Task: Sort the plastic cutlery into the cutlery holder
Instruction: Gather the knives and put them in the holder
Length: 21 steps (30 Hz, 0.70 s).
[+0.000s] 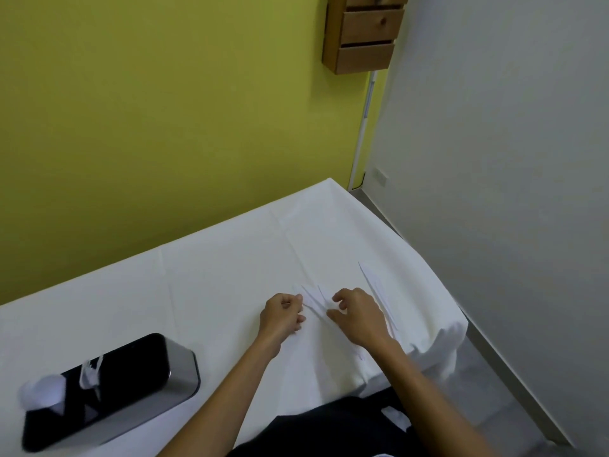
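Observation:
White plastic cutlery (314, 300) lies in a loose pile on the white tablecloth, hard to tell apart from the cloth. My left hand (280, 316) rests at the pile's left side, fingers curled, its fingertips pinching the end of a piece. My right hand (357, 316) hovers over the pile's right side with fingers bent and apart. A long white knife (375, 288) lies just right of my right hand. The metal cutlery holder (178, 367) with a dark inside stands at the lower left; white forks (90, 372) and a spoon (43, 392) stick out of it.
The table (214, 268) is covered in white cloth and stands against a yellow-green wall. Its right edge drops off close to my right hand. A wooden drawer box (365, 31) hangs on the wall above. A grey wall and floor lie to the right.

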Each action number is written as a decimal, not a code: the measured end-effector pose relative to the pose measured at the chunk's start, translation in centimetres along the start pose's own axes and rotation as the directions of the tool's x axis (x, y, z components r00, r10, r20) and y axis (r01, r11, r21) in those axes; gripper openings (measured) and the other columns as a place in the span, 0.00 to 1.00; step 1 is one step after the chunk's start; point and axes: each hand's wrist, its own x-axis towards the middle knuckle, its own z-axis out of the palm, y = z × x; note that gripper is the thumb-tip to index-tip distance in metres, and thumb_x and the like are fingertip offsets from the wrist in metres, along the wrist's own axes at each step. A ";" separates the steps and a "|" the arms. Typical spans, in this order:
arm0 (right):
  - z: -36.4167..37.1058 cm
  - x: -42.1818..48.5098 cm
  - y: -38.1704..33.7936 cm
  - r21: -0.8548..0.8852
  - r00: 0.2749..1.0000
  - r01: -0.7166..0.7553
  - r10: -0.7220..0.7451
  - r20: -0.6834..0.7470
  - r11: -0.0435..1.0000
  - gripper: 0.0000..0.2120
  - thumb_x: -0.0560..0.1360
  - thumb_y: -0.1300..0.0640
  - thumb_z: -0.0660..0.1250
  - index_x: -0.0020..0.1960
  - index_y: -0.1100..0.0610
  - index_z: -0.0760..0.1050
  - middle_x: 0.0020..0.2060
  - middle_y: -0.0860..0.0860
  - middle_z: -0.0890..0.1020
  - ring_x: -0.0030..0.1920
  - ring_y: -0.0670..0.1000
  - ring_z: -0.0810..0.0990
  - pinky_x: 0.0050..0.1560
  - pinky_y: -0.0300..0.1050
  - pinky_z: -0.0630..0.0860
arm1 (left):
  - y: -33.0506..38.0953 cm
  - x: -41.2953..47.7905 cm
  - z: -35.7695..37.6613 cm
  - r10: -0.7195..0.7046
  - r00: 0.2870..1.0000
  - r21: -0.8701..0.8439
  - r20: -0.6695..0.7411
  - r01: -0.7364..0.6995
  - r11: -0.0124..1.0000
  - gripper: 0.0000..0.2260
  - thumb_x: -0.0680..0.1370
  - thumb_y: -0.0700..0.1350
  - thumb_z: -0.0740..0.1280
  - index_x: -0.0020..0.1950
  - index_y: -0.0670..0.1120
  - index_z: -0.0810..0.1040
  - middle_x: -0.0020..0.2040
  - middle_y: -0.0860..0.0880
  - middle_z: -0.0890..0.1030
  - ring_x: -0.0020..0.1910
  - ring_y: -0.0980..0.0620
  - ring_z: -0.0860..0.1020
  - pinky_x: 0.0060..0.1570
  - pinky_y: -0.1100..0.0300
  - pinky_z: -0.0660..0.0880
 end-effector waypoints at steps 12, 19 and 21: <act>1.1 -1.6 0.3 -0.115 0.999 -0.022 0.026 0.033 0.993 0.11 0.79 0.46 0.64 0.46 0.53 0.76 0.42 0.48 0.79 0.41 0.50 0.78 0.42 0.45 0.77 | 0.9 0.3 0.6 -0.027 0.999 0.041 -0.016 0.028 0.999 0.14 0.81 0.49 0.67 0.43 0.41 0.84 0.36 0.47 0.87 0.37 0.51 0.86 0.46 0.55 0.84; 1.7 -2.3 -0.7 -0.266 0.993 0.064 -0.034 0.117 0.962 0.11 0.80 0.49 0.60 0.44 0.55 0.67 0.41 0.49 0.75 0.39 0.53 0.73 0.38 0.45 0.66 | 1.5 0.2 0.8 -0.039 0.999 0.065 -0.016 0.040 0.997 0.13 0.80 0.49 0.68 0.41 0.43 0.84 0.36 0.47 0.87 0.36 0.51 0.86 0.46 0.55 0.84; 1.5 -2.0 -0.8 -0.225 0.991 0.070 -0.043 0.126 0.972 0.12 0.80 0.49 0.60 0.43 0.56 0.67 0.39 0.50 0.75 0.39 0.54 0.73 0.37 0.46 0.66 | 1.6 0.2 0.8 -0.040 0.999 0.071 0.006 0.040 0.997 0.15 0.78 0.53 0.69 0.41 0.42 0.84 0.36 0.48 0.87 0.37 0.51 0.86 0.48 0.55 0.84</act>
